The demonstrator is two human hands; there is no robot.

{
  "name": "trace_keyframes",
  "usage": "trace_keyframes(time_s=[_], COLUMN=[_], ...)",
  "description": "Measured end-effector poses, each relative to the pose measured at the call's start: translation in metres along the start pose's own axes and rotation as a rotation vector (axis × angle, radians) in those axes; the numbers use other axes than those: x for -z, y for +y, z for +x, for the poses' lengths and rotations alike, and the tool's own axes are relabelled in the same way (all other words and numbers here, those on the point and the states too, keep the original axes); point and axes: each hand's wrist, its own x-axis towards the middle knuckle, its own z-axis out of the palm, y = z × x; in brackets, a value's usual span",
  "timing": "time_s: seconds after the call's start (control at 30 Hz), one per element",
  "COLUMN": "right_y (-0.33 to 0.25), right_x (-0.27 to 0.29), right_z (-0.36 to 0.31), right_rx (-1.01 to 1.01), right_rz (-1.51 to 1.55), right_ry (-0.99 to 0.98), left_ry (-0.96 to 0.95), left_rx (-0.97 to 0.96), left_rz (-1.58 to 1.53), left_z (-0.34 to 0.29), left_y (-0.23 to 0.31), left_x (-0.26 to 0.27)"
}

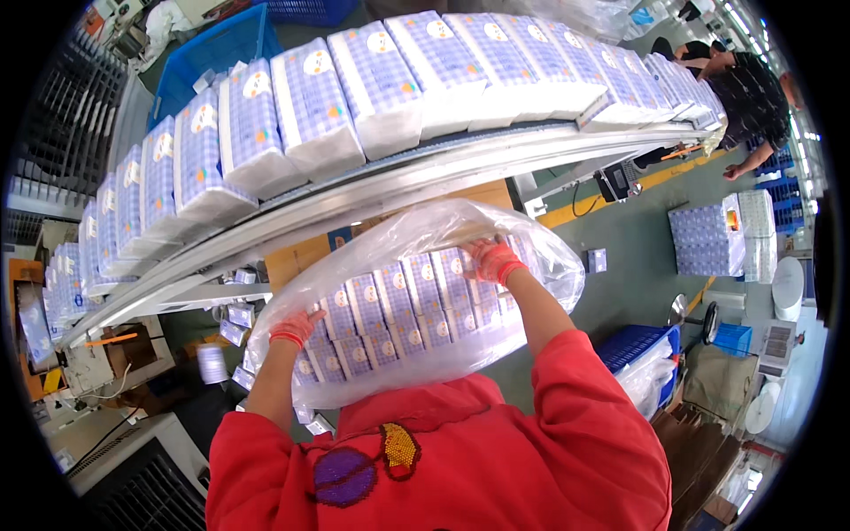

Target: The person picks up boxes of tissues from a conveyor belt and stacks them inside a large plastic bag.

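Note:
A large clear plastic bag (398, 232) stands in front of me, its mouth spread wide around rows of blue-and-white checked tissue packs (394, 288). My left hand (297, 328), in a red-and-white glove with bare fingertips, lies at the left end of the rows, fingers stretched out against the packs and the bag's edge. At the far right of the rows is my right hand (492, 259), gloved alike, its fingers spread over the pack tops. Neither hand is closed around anything. The bag's lower part is hidden beneath my red top.
Beyond the bag a metal-edged conveyor (425, 177) curves across, carrying a long row of matching packs (376, 80). A blue crate (221, 55) stands behind it. A co-worker (748, 97) is at the far right. Bundled packs (708, 239) and a dark-blue basket (633, 350) stand to the right.

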Motion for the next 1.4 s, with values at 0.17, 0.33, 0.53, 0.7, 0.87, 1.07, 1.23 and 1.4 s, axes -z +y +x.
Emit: trace_keyframes(time_s=[0.17,0.33,0.53,0.7,0.87,1.07,1.23,1.4], right_y=[0.014,-0.067,-0.091,-0.021,0.113,0.087,0.0,0.03], right_x=[-0.011,-0.04,-0.077,0.167,0.273,0.321,0.353,0.356], right_z=[-0.002,-0.009,-0.047,-0.087,-0.08,-0.041,-0.061,-0.059], right_rx=[0.059,0.44,0.552,0.239,-0.268,-0.258,-0.402,-0.371], right_rz=[0.075,0.21,-0.197,0.582,0.747,0.593,0.369,0.352], right_ry=[0.201,0.573,0.385,1.111,1.413,0.881,0.443,0.337], left_ry=[-0.113,0.638,0.477,0.83,1.593,1.568,1.24,0.807], left_rx=[0.118,-0.366,-0.378,-0.432,-0.451,0.204,0.458,0.578], left_rz=[0.036,0.261,0.243,-0.173,-0.132,0.164,0.005,-0.174], left_z=[-0.011,-0.04,-0.074,-0.104,-0.127,-0.085,-0.114,-0.143], left_y=[0.026,0.078,0.042,0.072,0.132,0.09,0.036,0.039], left_x=[0.029,-0.039,-0.056,0.038,0.219,0.259,0.282,0.33])
